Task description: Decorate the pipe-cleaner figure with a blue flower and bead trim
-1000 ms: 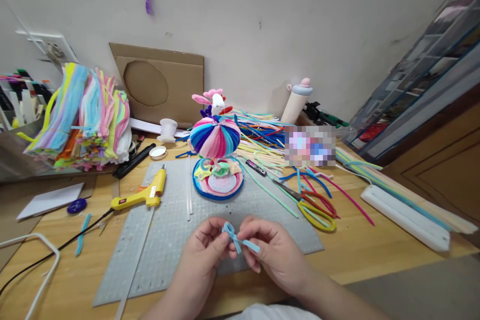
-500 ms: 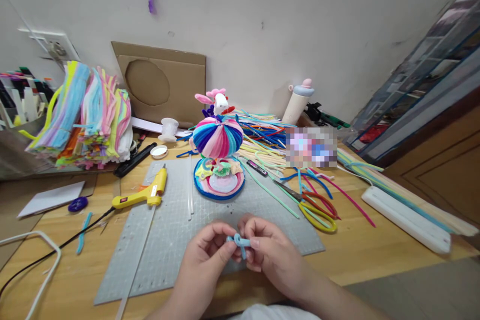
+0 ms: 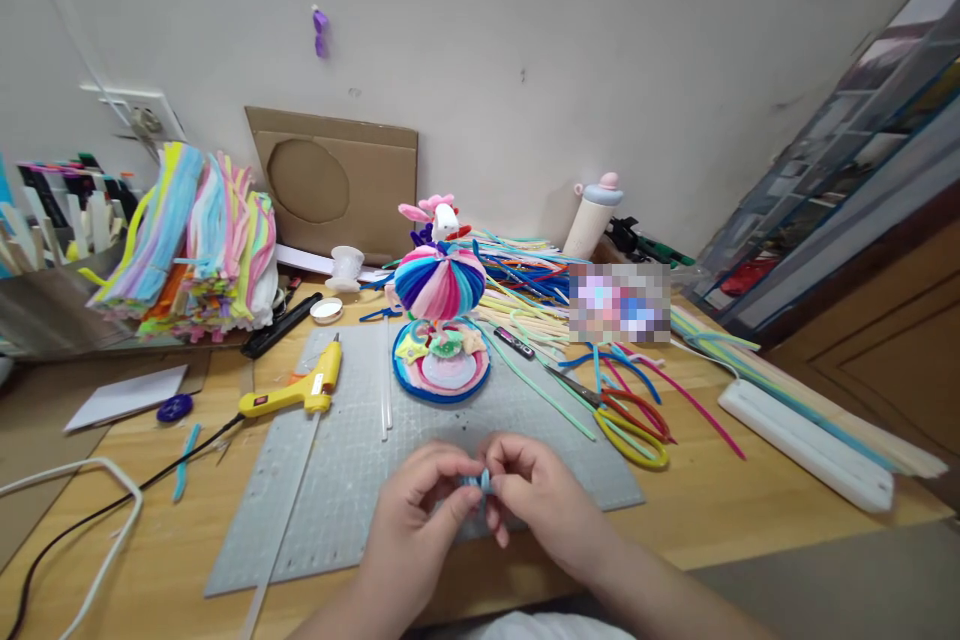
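A short piece of light blue pipe cleaner [image 3: 485, 482] is pinched between my two hands, above the front edge of the grey cutting mat [image 3: 330, 500]. My left hand [image 3: 424, 500] grips its left side with thumb and forefinger. On the other side, my right hand [image 3: 536, 490] presses it between thumb and fingertips. Most of the piece is hidden by the fingers. Just beyond the hands stands a pipe-cleaner ornament with a striped pink, blue and white dome [image 3: 441, 280] over a round, blue-rimmed base [image 3: 441, 392].
A yellow hot glue gun [image 3: 300, 390] with a clear glue stick lies on the left. Scissors [image 3: 630, 420] with red and yellow handles rest on the right, near loose pipe cleaners and a white power strip [image 3: 806, 445]. Bundled pipe cleaners [image 3: 161, 230] stand at the back left.
The light blue pipe cleaner showed a curled loop and a dangling end before; now the fingers cover more of it and the hands are closer together. The view has shifted slightly.
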`<action>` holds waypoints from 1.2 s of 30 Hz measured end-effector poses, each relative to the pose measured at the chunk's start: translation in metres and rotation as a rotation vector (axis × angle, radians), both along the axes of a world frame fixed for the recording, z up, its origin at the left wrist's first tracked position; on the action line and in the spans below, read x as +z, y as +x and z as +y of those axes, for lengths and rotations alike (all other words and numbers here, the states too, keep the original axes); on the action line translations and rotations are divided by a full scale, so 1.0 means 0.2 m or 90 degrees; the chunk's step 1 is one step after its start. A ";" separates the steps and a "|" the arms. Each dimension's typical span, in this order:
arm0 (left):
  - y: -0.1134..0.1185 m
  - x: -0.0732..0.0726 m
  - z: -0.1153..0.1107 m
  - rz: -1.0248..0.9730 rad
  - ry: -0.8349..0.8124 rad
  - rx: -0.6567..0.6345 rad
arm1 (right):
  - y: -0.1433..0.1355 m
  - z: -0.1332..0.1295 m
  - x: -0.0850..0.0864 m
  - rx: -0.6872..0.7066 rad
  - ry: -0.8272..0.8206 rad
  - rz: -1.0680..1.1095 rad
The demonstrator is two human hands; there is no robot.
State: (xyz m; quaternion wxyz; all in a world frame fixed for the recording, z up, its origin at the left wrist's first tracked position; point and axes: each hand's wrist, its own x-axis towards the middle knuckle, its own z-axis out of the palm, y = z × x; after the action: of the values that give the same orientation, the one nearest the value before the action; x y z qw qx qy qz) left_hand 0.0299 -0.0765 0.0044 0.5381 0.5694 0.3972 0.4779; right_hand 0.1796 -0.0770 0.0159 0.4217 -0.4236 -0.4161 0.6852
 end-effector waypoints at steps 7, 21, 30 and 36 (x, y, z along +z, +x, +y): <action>0.02 0.06 0.08 0.008 -0.106 0.045 | 0.05 0.12 0.08 0.114 0.039 -0.180; 0.07 0.00 0.26 -0.093 -0.193 0.075 | 0.12 0.33 -0.09 0.073 0.247 -0.172; 0.05 -0.05 0.28 -0.067 -0.173 0.001 | 0.10 0.34 -0.15 0.074 0.190 -0.118; 0.05 -0.04 0.29 -0.091 -0.145 0.024 | 0.09 0.36 -0.16 0.001 0.175 -0.104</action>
State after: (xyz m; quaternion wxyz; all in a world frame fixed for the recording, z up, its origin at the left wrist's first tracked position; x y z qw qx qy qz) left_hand 0.0390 -0.0178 -0.0038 0.6173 0.4614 0.4200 0.4792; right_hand 0.1986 -0.0059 -0.0155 0.4397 -0.4157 -0.5392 0.5858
